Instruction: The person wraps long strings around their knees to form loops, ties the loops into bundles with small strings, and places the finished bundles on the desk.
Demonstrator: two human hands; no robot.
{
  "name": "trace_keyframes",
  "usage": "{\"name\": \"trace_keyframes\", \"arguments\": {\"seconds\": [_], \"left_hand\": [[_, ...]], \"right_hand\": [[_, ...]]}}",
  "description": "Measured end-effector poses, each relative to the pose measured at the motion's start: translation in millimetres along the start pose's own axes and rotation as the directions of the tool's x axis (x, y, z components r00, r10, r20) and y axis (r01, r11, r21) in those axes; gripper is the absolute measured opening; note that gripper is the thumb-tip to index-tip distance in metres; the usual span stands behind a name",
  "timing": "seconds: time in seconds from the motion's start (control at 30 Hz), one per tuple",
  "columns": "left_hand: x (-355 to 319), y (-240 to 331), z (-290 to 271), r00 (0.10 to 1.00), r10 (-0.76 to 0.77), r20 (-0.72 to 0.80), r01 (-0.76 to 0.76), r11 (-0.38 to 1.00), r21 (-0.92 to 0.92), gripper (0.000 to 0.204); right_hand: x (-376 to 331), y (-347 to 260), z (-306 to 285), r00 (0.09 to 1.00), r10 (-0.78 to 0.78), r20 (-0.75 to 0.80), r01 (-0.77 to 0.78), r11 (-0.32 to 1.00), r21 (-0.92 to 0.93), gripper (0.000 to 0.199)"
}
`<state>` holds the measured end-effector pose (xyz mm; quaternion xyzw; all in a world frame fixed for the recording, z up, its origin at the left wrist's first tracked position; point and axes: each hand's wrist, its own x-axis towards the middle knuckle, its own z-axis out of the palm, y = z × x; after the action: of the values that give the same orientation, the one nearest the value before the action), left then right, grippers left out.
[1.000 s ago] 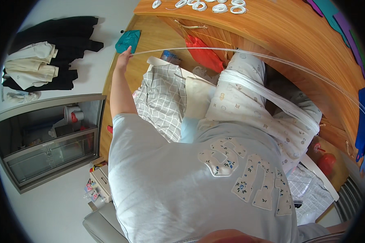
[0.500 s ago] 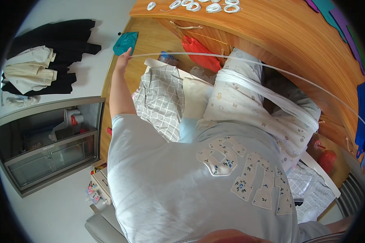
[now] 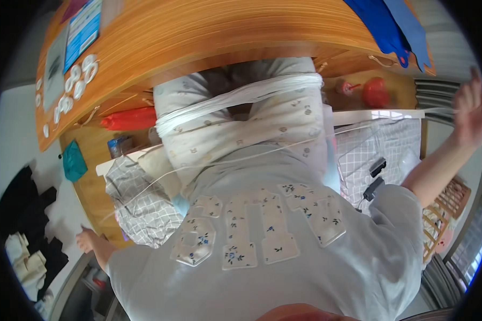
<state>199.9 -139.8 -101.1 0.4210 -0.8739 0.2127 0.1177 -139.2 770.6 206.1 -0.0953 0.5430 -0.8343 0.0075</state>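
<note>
White cord (image 3: 241,99) binds the pillow roll (image 3: 241,128); right hand (image 3: 474,112) grip pinches its end.

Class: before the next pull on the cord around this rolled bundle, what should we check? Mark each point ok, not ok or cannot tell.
1. White cord wrapped round the bundle: ok, several turns lie together across its upper part.
2. Cord reaches the right hand: ok, a strand runs taut to the raised hand.
3. Right hand's grip: cannot tell, the hand is blurred.
4. Left hand holds the other end: cannot tell; it is low at the left and the strand fades near the checked cloth.
5. Knot tied: cannot tell, none shows.
</note>
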Motion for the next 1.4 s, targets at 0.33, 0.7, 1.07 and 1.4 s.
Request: {"name": "trace_keyframes", "arguments": {"seconds": [0.33, 0.7, 1.07, 1.4], "left_hand": [[-145, 411, -261, 0.666, 0.597, -0.448, -0.582, 0.039, -0.812, 0.029], [-194, 557, -368, 0.448, 0.879, -0.162, 0.068, -0.214, -0.974, 0.037], [-230, 551, -335, 0.335, 0.891, 0.307, 0.605, 0.047, -0.795, 0.024], [-243, 556, -310, 0.401, 0.881, 0.252, 0.807, -0.209, -0.553, 0.017]], "right_hand": [[-59, 170, -15, 0.835, 0.51, 0.208, -0.523, 0.852, 0.01, 0.043], [-55, 248, 37, 0.911, 0.404, -0.079, -0.412, 0.885, -0.217, 0.086], [-60, 248, 55, 0.945, 0.189, 0.268, 0.102, 0.608, -0.788, 0.112], [-60, 259, 41, 0.901, 0.377, 0.214, -0.172, 0.763, -0.624, 0.095]]}}
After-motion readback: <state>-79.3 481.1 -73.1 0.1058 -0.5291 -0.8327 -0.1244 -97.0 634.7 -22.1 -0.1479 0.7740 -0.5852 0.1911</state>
